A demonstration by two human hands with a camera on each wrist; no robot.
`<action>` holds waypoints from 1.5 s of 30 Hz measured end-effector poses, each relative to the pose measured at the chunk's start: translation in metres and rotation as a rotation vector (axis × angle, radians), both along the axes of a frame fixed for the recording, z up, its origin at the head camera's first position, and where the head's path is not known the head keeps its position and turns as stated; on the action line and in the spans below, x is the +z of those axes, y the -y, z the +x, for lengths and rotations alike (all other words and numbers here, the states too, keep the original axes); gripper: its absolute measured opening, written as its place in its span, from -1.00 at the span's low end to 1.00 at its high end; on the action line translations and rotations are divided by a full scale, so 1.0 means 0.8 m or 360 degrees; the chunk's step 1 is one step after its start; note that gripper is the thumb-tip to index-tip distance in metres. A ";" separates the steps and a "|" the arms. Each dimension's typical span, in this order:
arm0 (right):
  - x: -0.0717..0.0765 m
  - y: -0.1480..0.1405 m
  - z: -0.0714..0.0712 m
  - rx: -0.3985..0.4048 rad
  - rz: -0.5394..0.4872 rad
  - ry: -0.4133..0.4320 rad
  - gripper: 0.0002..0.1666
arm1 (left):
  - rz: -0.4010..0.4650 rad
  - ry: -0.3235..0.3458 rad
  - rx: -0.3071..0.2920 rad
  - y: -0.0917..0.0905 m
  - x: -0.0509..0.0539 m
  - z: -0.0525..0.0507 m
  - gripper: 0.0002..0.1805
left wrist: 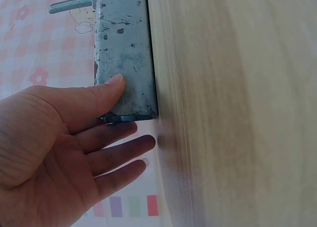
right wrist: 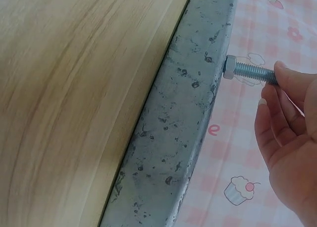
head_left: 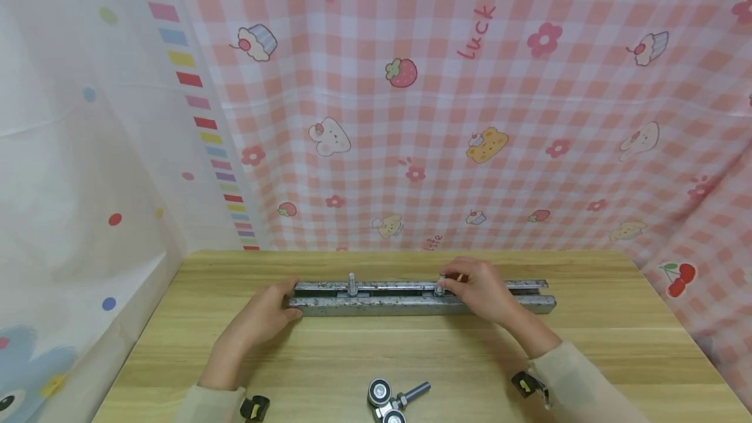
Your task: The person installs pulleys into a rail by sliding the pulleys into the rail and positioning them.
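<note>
A grey, scuffed metal channel rail (head_left: 382,307) lies lengthwise on the table with its slot facing up. At its left end my left hand (head_left: 267,312) holds the rail between the thumb, on the near wall, and the fingers behind. My right hand (head_left: 483,289) pinches the top of a threaded bolt (right wrist: 253,72) that rises from the slot right of the middle. A hex nut (right wrist: 230,67) sits low on that bolt, close to the rail. Another upright bolt (head_left: 352,283) stands in the slot nearer my left hand. What carries the bolts is mostly hidden inside the rail.
A loose roller carriage (head_left: 380,391) with wheels and a threaded bolt lies at the table's near edge, cut off by the frame. The wooden table (head_left: 329,351) meets a pink checked cloth (head_left: 364,168) at the back. White cloth hangs at left.
</note>
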State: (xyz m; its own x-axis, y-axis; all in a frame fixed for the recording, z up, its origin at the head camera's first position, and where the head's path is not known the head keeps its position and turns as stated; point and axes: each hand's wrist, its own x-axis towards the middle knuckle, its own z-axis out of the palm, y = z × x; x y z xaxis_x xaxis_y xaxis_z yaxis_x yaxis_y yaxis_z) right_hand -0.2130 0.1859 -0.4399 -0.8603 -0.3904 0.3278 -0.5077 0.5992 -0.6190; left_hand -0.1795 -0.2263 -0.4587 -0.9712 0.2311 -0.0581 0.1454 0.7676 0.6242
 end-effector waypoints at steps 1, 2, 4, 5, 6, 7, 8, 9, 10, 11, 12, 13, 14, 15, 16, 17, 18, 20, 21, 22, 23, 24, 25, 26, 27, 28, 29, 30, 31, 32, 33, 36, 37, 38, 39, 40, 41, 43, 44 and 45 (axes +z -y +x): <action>0.000 0.000 0.000 0.0000 -0.0001 0.0001 -0.85 | 0.0001 0.0000 0.0000 0.000 0.000 0.000 -0.29; 0.001 0.001 0.001 -0.0001 -0.0001 0.0002 -0.85 | 0.0001 0.0002 0.0000 -0.001 0.001 0.000 -0.29; 0.001 0.001 0.001 0.0001 -0.0004 0.0003 -0.85 | 0.0001 0.0005 0.0001 0.000 0.001 0.001 -0.29; 0.001 0.001 0.001 0.0002 0.0000 -0.0001 -0.85 | -0.0001 0.0005 -0.0001 -0.001 0.002 0.001 -0.29; 0.001 0.001 0.001 0.0008 0.0003 -0.0011 -0.85 | -0.0003 0.0005 -0.0005 -0.001 0.002 0.000 -0.29; 0.001 0.001 0.001 0.0016 0.0010 -0.0024 -0.85 | -0.0007 0.0006 -0.0004 0.000 0.002 0.001 -0.28; 0.001 0.000 0.002 0.0022 0.0022 -0.0040 -0.84 | -0.0008 0.0008 -0.0002 0.000 0.002 0.001 -0.28; 0.001 0.000 0.002 0.0030 0.0033 -0.0055 -0.84 | -0.0010 0.0010 -0.0002 0.000 0.002 0.000 -0.28; 0.001 -0.001 0.002 0.0038 0.0048 -0.0073 -0.84 | -0.0013 0.0011 -0.0003 0.000 0.002 0.000 -0.28; 0.001 -0.002 0.002 0.0043 0.0067 -0.0101 -0.83 | -0.0012 0.0014 -0.0002 0.000 0.002 0.000 -0.28; 0.001 -0.002 0.003 0.0049 0.0081 -0.0131 -0.81 | -0.0010 0.0013 -0.0001 0.000 0.002 0.001 -0.28; 0.001 -0.003 0.004 0.0056 0.0102 -0.0173 -0.80 | -0.0009 0.0013 0.0000 0.000 0.002 0.001 -0.28; 0.001 -0.004 0.005 0.0069 0.0123 -0.0231 -0.80 | -0.0007 0.0012 -0.0001 0.000 0.001 0.001 -0.29; 0.002 -0.004 0.006 0.0088 0.0144 -0.0306 -0.79 | -0.0007 0.0011 0.0000 0.000 0.001 0.001 -0.29; 0.002 -0.005 0.008 0.0111 0.0168 -0.0401 -0.77 | -0.0007 0.0012 0.0004 0.000 0.001 0.001 -0.29; 0.002 -0.006 0.010 0.0133 0.0195 -0.0505 -0.75 | -0.0007 0.0012 0.0004 0.000 0.001 0.001 -0.29; 0.002 -0.007 0.012 0.0159 0.0218 -0.0610 -0.73 | -0.0006 0.0012 0.0004 0.000 0.001 0.001 -0.29; 0.002 -0.008 0.018 0.0207 0.0265 -0.0794 -0.71 | -0.0005 0.0017 0.0009 0.000 0.001 0.002 -0.29; 0.002 -0.009 0.021 0.0224 0.0286 -0.0860 -0.71 | -0.0007 0.0019 0.0012 0.000 0.002 0.002 -0.29; 0.002 -0.010 0.025 0.0237 0.0304 -0.0907 -0.72 | -0.0006 0.0021 0.0012 -0.001 0.002 0.002 -0.29; 0.002 -0.010 0.029 0.0251 0.0317 -0.0942 -0.70 | -0.0007 0.0021 0.0012 -0.001 0.002 0.002 -0.29; 0.001 -0.010 0.033 0.0268 0.0324 -0.0964 -0.66 | -0.0008 0.0020 0.0013 -0.001 0.003 0.002 -0.29; 0.001 -0.010 0.037 0.0284 0.0332 -0.0977 -0.59 | -0.0010 0.0018 0.0013 -0.001 0.003 0.002 -0.29; 0.000 -0.010 0.041 0.0301 0.0338 -0.0994 -0.52 | -0.0012 0.0017 0.0014 -0.001 0.003 0.002 -0.29; 0.000 -0.010 0.045 0.0322 0.0338 -0.1011 -0.46 | -0.0015 0.0014 0.0012 -0.001 0.003 0.002 -0.29; -0.001 -0.010 0.049 0.0346 0.0342 -0.1028 -0.43 | -0.0016 0.0013 0.0013 -0.001 0.003 0.002 -0.29; -0.002 -0.009 0.052 0.0379 0.0341 -0.1047 -0.44 | -0.0017 0.0012 0.0013 -0.001 0.003 0.002 -0.29; -0.003 -0.009 0.056 0.0412 0.0340 -0.1063 -0.45 | -0.0016 0.0010 0.0013 -0.001 0.003 0.002 -0.29; -0.003 -0.008 0.060 0.0445 0.0344 -0.1084 -0.47 | -0.0014 0.0011 0.0013 -0.001 0.003 0.002 -0.29; -0.004 -0.008 0.063 0.0481 0.0346 -0.1099 -0.49 | -0.0012 0.0011 0.0012 -0.001 0.004 0.003 -0.29; -0.005 -0.007 0.067 0.0516 0.0355 -0.1118 -0.50 | -0.0010 0.0011 0.0013 -0.001 0.004 0.003 -0.29; -0.008 -0.004 0.077 0.0624 0.0403 -0.1148 -0.45 | -0.0005 0.0009 0.0006 -0.002 0.005 0.003 -0.29; -0.009 -0.004 0.081 0.0649 0.0432 -0.1136 -0.41 | -0.0006 0.0009 0.0007 -0.002 0.005 0.003 -0.29; -0.011 -0.003 0.085 0.0674 0.0465 -0.1118 -0.37 | -0.0007 0.0008 0.0006 -0.002 0.005 0.003 -0.29; -0.013 -0.002 0.089 0.0694 0.0506 -0.1099 -0.31 | -0.0009 0.0008 0.0007 -0.002 0.005 0.003 -0.29; -0.016 -0.001 0.093 0.0710 0.0554 -0.1064 -0.25 | -0.0011 0.0008 0.0007 -0.002 0.005 0.003 -0.29; -0.018 -0.001 0.097 0.0723 0.0601 -0.1022 -0.21 | -0.0012 0.0009 0.0008 -0.001 0.004 0.003 -0.29; -0.024 0.001 0.105 0.0737 0.0711 -0.0898 -0.15 | -0.0014 0.0010 0.0011 -0.001 0.004 0.003 -0.29; -0.026 0.002 0.109 0.0749 0.0754 -0.0825 -0.14 | -0.0014 0.0009 0.0010 -0.001 0.004 0.003 -0.29; -0.029 0.004 0.112 0.0759 0.0795 -0.0751 -0.13 | -0.0016 0.0009 0.0010 -0.001 0.003 0.003 -0.29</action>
